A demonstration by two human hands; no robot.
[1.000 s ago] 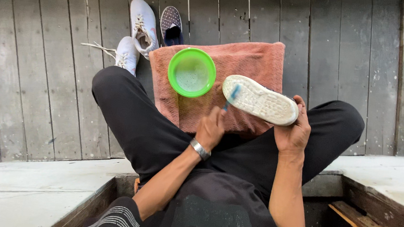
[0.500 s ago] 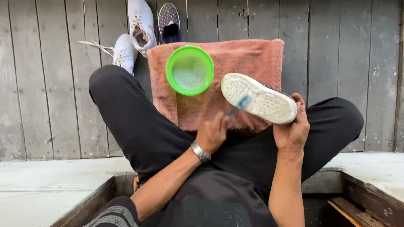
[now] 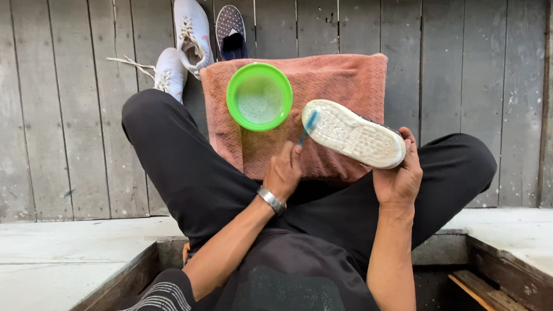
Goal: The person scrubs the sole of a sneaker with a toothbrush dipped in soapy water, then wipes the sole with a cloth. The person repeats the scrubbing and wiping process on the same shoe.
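White-soled shoe [image 3: 356, 134] was clamped in the right hand [image 3: 398, 179]; the left hand [image 3: 283, 173] gripped a blue brush [image 3: 307, 126] (bristles at the toe), green bowl [image 3: 259, 96] at 10 o'clock.

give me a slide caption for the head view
Left hand brushes the white shoe sole held by the right hand, beside a green bowl.

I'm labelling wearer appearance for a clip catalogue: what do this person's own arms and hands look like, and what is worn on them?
Both forearms are bare. The left hand has a silver metal band around its wrist; the right hand shows no jewellery or glove. Near the elbows, dark sleeves with thin pale stripes begin. No gloves or visible markings on either arm.
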